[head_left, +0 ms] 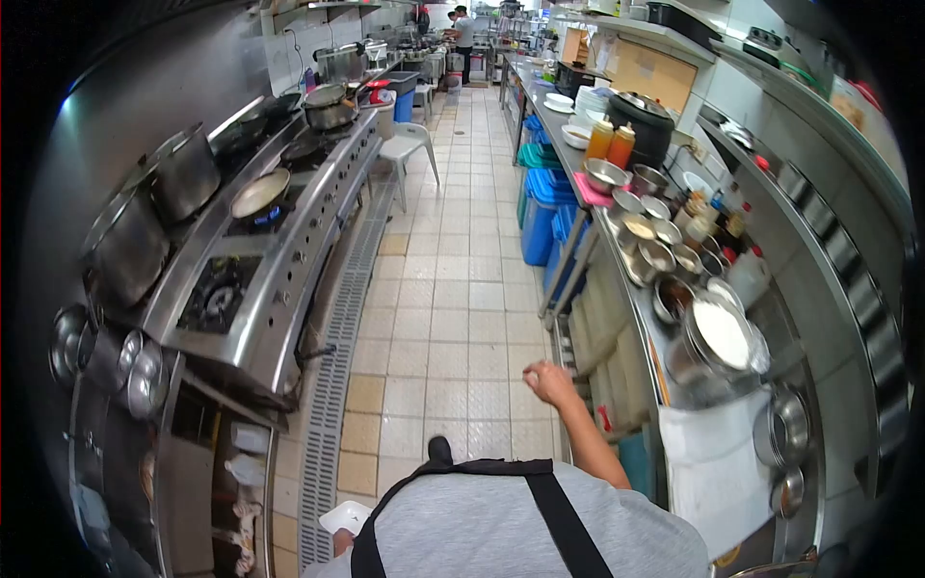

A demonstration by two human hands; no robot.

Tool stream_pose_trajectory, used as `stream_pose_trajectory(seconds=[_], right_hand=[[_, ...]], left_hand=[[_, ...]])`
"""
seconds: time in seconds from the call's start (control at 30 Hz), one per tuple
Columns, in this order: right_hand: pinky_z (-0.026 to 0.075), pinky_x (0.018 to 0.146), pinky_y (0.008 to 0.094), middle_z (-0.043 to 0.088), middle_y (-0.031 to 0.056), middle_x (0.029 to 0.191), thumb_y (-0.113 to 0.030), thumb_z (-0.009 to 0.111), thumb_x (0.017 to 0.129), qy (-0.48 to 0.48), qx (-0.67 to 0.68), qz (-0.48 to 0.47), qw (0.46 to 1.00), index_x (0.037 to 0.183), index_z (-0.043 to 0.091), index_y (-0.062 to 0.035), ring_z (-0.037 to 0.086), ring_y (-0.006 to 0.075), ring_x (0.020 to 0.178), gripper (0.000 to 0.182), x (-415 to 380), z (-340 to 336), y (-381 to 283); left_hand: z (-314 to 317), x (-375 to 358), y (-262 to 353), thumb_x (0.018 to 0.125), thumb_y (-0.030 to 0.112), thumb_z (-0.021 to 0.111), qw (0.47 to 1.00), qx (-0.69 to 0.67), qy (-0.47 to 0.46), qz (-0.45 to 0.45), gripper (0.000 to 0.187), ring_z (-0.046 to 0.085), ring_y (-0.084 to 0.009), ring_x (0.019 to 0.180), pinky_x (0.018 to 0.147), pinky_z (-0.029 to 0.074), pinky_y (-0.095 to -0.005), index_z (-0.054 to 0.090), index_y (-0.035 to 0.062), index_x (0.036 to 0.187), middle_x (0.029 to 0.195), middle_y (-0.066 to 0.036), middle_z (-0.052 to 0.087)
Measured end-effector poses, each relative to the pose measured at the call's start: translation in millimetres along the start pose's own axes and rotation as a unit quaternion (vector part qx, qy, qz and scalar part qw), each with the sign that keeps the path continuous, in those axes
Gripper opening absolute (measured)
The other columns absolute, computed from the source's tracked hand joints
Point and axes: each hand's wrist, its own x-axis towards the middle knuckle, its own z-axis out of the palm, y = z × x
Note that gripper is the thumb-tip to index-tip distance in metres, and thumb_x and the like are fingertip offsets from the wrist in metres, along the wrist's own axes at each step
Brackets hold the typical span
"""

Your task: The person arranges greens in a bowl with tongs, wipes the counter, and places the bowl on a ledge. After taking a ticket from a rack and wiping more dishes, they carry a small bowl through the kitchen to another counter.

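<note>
My left hand (343, 541) shows only in part at the bottom edge, beside my apron. It grips a small white dish (347, 517) that looks like a bowl or tray; most of the fingers are hidden. Out in front of me over the tiled floor hangs my right hand (549, 383), loosely curled with fingers a little apart and nothing visible in it. To its right is the steel counter (689, 390), which carries a pot of white contents (721, 332) and a white cloth (708, 453). My right hand touches none of these.
A gas range (279, 275) runs along the left, with a frying pan (260, 196) over a blue flame. Large pots (183, 173) stand behind it. A white chair (409, 144) juts into the aisle. Blue bins (544, 207) sit under the right counter. People (464, 34) stand far ahead.
</note>
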Motion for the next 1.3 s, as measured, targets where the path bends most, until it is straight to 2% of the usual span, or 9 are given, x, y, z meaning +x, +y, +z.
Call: stream_pose_trajectory(seconds=[0.27, 0.3, 0.33, 0.47, 0.67, 0.8, 0.83, 1.07, 1.3], right_hand=[[0.052, 0.075, 0.0438, 0.068, 0.0181, 0.092, -0.034, 0.056, 0.08, -0.336, 0.097, 0.24, 0.905, 0.089, 0.07, -0.006, 0.067, 0.0316, 0.083, 0.032, 101.4, 172.4, 153.6], [0.053, 0.069, 0.0435, 0.067, 0.0203, 0.091, -0.032, 0.058, 0.081, -0.312, -0.034, -0.019, 0.949, 0.09, 0.069, -0.0002, 0.068, 0.0316, 0.072, 0.035, 98.1, 167.8, 163.9], [0.054, 0.064, 0.0419, 0.067, 0.0204, 0.089, -0.032, 0.06, 0.082, -0.299, 0.143, 0.284, 0.9, 0.092, 0.067, 0.005, 0.067, 0.0297, 0.064, 0.039, 89.4, 163.4, 171.9], [0.053, 0.065, 0.0433, 0.067, 0.0199, 0.085, -0.033, 0.057, 0.081, -0.358, 0.159, 0.399, 0.829, 0.088, 0.067, 0.0027, 0.067, 0.0307, 0.066, 0.038, 121.8, 160.2, 211.4], [0.051, 0.066, 0.0454, 0.067, 0.0192, 0.08, -0.035, 0.054, 0.081, -0.392, 0.132, 0.358, 0.837, 0.082, 0.068, -0.0006, 0.066, 0.0322, 0.069, 0.037, 318.3, 154.2, 282.6], [0.049, 0.066, 0.0468, 0.068, 0.0187, 0.077, -0.036, 0.051, 0.081, -0.312, -0.074, 0.053, 0.946, 0.078, 0.068, -0.0028, 0.065, 0.0332, 0.071, 0.038, 538.6, 172.1, 334.8], [0.049, 0.064, 0.0446, 0.068, 0.0171, 0.074, -0.036, 0.052, 0.082, -0.273, 0.041, 0.166, 0.947, 0.077, 0.068, -0.0038, 0.066, 0.0296, 0.068, 0.036, 599.0, 158.9, 330.8], [0.051, 0.061, 0.0331, 0.068, 0.0081, 0.075, -0.029, 0.059, 0.083, -0.07, 0.247, 0.193, 0.947, 0.095, 0.069, -0.0082, 0.065, 0.0177, 0.059, 0.027, 895.7, 108.3, 295.0], [0.052, 0.062, 0.0364, 0.068, 0.0084, 0.069, -0.03, 0.058, 0.079, -0.266, 0.174, 0.297, 0.901, 0.086, 0.072, -0.0111, 0.067, 0.021, 0.062, 0.025, 980.8, 139.4, 341.0]], left_hand=[[219.5, 163.9, 221.0, 0.074, 0.002, 0.043, 0.995, 0.053, -0.087, 0.021, 0.038, 0.062, -0.0312, 0.076, 0.062, 0.057, -0.04, 0.049, -0.0021, 0.112, 0.097, -0.017, 0.058], [258.6, 188.1, 251.1, 0.074, 0.001, 0.043, 0.992, 0.063, -0.103, 0.028, 0.038, 0.062, -0.0312, 0.076, 0.062, 0.058, -0.04, 0.049, -0.0027, 0.111, 0.097, -0.018, 0.058], [298.7, 211.7, 280.1, 0.073, 0.001, 0.043, 0.99, 0.071, -0.115, 0.036, 0.038, 0.062, -0.0312, 0.075, 0.062, 0.058, -0.0399, 0.049, -0.0034, 0.11, 0.096, -0.018, 0.058], [442.3, 285.3, 363.1, 0.072, 0.0, 0.044, 0.984, 0.086, -0.15, 0.051, 0.037, 0.062, -0.0314, 0.074, 0.062, 0.058, -0.0399, 0.049, -0.0055, 0.109, 0.094, -0.019, 0.058], [575.8, 326.8, 435.3, 0.072, 0.0, 0.044, 0.992, 0.029, -0.124, -0.009, 0.039, 0.062, -0.0321, 0.076, 0.063, 0.058, -0.0401, 0.048, -0.0058, 0.11, 0.096, -0.02, 0.058], [646.9, 359.3, 486.7, 0.071, 0.0, 0.044, 0.995, 0.008, -0.092, -0.037, 0.041, 0.062, -0.0325, 0.077, 0.064, 0.058, -0.0402, 0.047, -0.006, 0.111, 0.097, -0.02, 0.058], [664.0, 370.9, 498.1, 0.071, 0.0, 0.044, 0.995, 0.002, -0.086, -0.041, 0.041, 0.062, -0.0326, 0.077, 0.064, 0.058, -0.0403, 0.047, -0.0061, 0.112, 0.098, -0.02, 0.058], [816.3, 489.3, 620.4, 0.071, -0.001, 0.044, 0.996, -0.002, -0.07, -0.051, 0.043, 0.062, -0.0333, 0.079, 0.066, 0.058, -0.0405, 0.046, -0.0064, 0.114, 0.1, -0.021, 0.057], [1008.7, 598.4, 785.6, 0.07, -0.001, 0.044, 0.992, 0.033, -0.118, -0.038, 0.046, 0.062, -0.0341, 0.081, 0.067, 0.059, -0.0407, 0.045, -0.0068, 0.116, 0.102, -0.021, 0.057]])
